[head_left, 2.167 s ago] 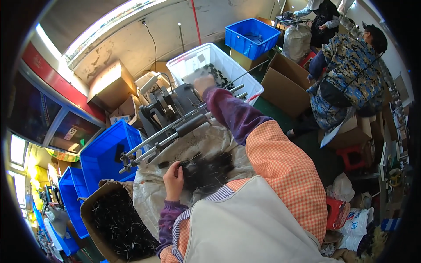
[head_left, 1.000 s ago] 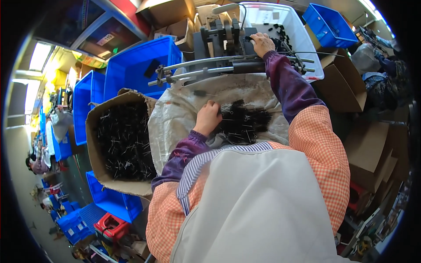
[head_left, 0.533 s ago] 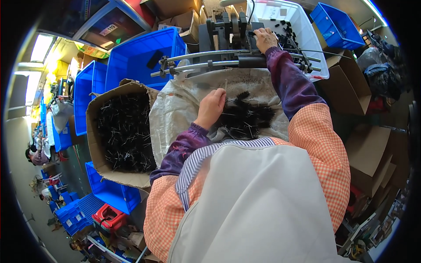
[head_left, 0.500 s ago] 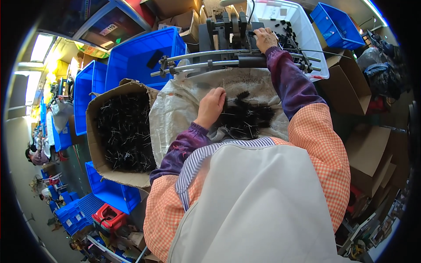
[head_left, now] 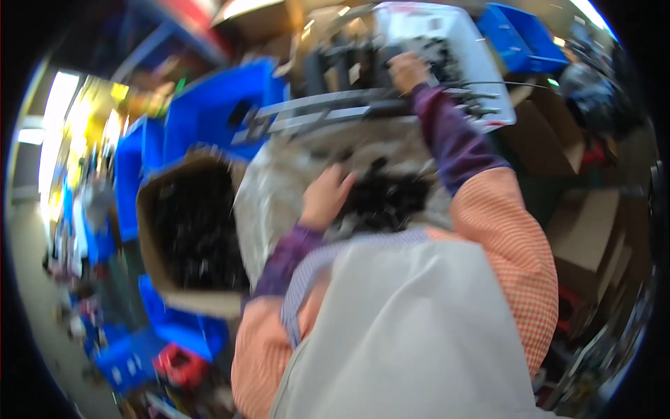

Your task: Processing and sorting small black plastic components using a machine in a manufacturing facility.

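Motion blurs the whole view. My left hand (head_left: pixel 325 198) is over the pale cloth (head_left: pixel 269 185), its thumb apart from its fingers, and I see nothing in it. Beside it lies a pile of black bristly pieces (head_left: pixel 387 199), like small brushes; thin pale stems showed among them earlier. My right hand (head_left: pixel 409 72) reaches far forward to the right side of a dark bench machine (head_left: pixel 338 66). Its fingers are curled in; whatever they hold is hidden and smeared. Two metal rails (head_left: pixel 314 112) run across the machine's near side.
Left of the cloth stands a cardboard box (head_left: pixel 202 302) filled with more black pieces. Behind it are blue bins (head_left: pixel 183 136). A white bin (head_left: pixel 485 59) with small black parts sits beyond my right hand, near another blue bin (head_left: pixel 513 42). Cardboard boxes (head_left: pixel 583 227) stand at right.
My left hand has drawn slightly back and left, and its thumb has parted from the fingers. The right hand stays at the machine. The whole view has shifted and blurred.
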Available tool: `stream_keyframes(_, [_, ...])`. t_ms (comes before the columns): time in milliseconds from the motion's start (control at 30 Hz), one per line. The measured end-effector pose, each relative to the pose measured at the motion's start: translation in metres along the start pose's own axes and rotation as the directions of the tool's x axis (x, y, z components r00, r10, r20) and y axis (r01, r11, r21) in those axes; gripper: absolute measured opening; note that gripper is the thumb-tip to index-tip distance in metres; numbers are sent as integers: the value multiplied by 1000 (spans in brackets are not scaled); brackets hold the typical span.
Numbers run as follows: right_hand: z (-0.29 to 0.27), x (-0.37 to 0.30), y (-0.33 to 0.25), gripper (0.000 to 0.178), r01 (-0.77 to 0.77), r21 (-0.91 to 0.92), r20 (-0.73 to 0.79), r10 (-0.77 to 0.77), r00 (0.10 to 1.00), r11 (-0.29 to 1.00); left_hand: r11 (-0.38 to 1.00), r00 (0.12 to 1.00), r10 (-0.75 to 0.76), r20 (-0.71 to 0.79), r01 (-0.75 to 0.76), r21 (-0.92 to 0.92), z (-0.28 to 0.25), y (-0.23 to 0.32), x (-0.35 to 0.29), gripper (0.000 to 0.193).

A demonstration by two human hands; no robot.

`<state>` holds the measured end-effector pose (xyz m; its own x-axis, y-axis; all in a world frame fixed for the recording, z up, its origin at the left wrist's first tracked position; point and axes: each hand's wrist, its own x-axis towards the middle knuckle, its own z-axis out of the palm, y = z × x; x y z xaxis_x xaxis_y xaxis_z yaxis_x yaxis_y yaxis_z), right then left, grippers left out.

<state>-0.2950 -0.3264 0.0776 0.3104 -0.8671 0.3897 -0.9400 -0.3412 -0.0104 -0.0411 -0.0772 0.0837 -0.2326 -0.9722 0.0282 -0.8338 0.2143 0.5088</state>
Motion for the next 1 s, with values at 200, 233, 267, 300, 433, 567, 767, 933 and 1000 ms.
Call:
stream_keyframes(200, [-74, -82, -104, 26, 113, 480, -396, 100, 913, 870, 931, 946, -266, -185, 202, -304, -27, 6, -33, 26])
stream_keyframes(233, [-92, -98, -103, 25, 112, 531, -409, 139, 902, 840, 940, 944, -257, -206, 195, -280, -27, 1, -32, 28])
stream_keyframes(267, [-100, -112, -93, 25, 94, 514, -415, 152, 897, 852, 949, 943, -249, -223, 192, -249, -31, -7, -34, 30])
stream_keyframes(300, [-104, -122, -84, 26, 32, 496, -372, 179, 911, 868, 953, 948, -229, -220, 173, -250, -32, -17, -33, 30])
stream_keyframes(433, [-107, -135, -68, 26, -63, 527, -313, 262, 913, 848, 939, 941, -304, -151, 269, -216, -19, -27, -37, 34])
stream_keyframes(567, [-100, -139, -77, 24, -76, 608, -283, 306, 909, 790, 924, 948, -285, -139, 233, -303, -18, -22, -36, 37])
stream_keyframes(767, [-87, -153, -96, 26, -39, 659, -254, 272, 928, 751, 921, 923, -352, -155, 312, -233, -14, -43, -44, 39])
stream_keyframes(933, [-92, -163, -97, 26, -87, 673, -199, 293, 935, 735, 928, 925, -342, -167, 304, -217, -10, -40, -46, 41])
stream_keyframes(1000, [-91, -165, -95, 25, -99, 662, -213, 312, 926, 743, 931, 930, -334, -156, 300, -206, -8, -36, -45, 41])
